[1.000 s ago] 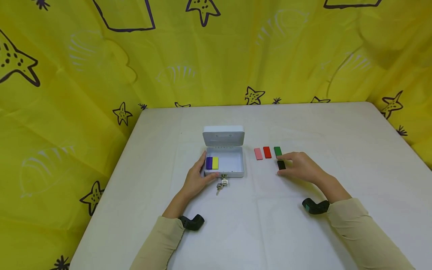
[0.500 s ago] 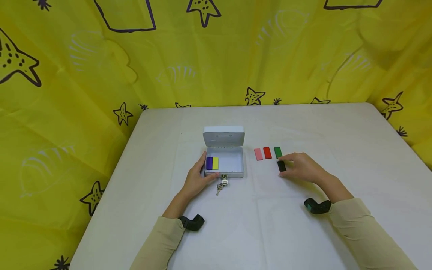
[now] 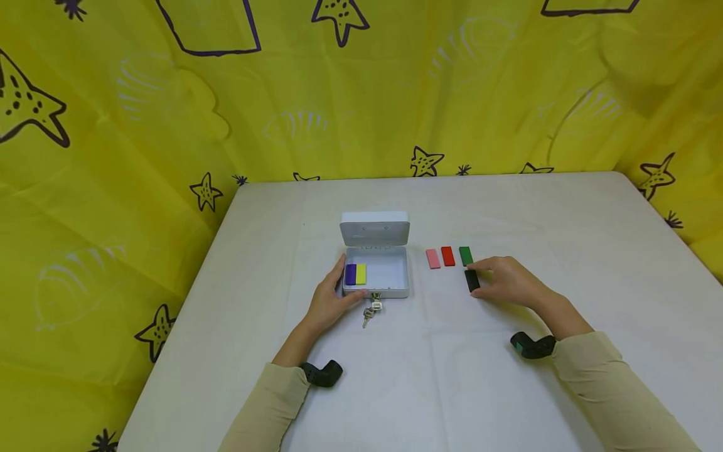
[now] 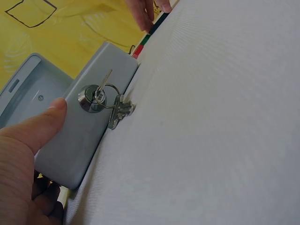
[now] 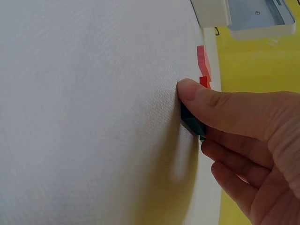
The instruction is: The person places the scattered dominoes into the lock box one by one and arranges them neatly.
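An uncovered white metal cash box (image 3: 402,293) stands on the table with its lid raised. My left hand (image 3: 329,300) holds its front left corner, the thumb (image 4: 49,123) lying on the front wall near the lock (image 4: 89,99). Inside, against the left wall, a purple block (image 3: 351,274) and a yellow block (image 3: 361,274) lie side by side. Right of the box, my right hand (image 3: 505,282) pinches a black block (image 3: 472,282) at its near and far ends, thumb (image 5: 190,89) nearest. The block is at the tabletop; whether it touches is unclear.
Behind the black block lies a green block (image 3: 465,255), with a red block (image 3: 448,256) and a pink block (image 3: 433,258) to its left. Keys (image 3: 368,314) hang from the box's lock onto the white tablecloth (image 3: 395,383). A yellow patterned curtain (image 3: 361,94) borders the table.
My right hand and the black block have shifted slightly toward me and to the right, the thumb more so. The left hand and the box have stayed in place.
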{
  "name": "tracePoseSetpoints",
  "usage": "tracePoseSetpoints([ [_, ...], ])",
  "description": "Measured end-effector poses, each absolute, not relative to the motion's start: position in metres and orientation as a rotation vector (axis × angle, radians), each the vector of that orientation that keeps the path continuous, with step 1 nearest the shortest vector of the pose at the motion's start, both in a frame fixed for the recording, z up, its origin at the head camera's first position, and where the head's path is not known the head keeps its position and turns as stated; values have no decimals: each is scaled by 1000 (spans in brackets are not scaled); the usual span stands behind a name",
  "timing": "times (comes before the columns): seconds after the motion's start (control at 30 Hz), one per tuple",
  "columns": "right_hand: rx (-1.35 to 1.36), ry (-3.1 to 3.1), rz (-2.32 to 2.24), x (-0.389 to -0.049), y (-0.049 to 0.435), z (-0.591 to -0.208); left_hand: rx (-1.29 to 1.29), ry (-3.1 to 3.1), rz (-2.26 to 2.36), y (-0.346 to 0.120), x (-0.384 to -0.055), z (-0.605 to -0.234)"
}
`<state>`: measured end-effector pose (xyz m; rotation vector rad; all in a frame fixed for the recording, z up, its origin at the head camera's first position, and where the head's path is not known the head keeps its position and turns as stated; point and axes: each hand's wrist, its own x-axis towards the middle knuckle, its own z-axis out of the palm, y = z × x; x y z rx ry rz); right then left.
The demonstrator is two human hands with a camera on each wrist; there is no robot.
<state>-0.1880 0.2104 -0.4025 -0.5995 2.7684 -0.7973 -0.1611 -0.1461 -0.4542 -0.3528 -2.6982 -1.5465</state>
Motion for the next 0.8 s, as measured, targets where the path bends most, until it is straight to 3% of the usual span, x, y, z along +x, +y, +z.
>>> tracePoseSetpoints([
  [0.8,-669,2798,-824,-193,190,-386,-359,-2677,-1564,-146,-161,-454],
])
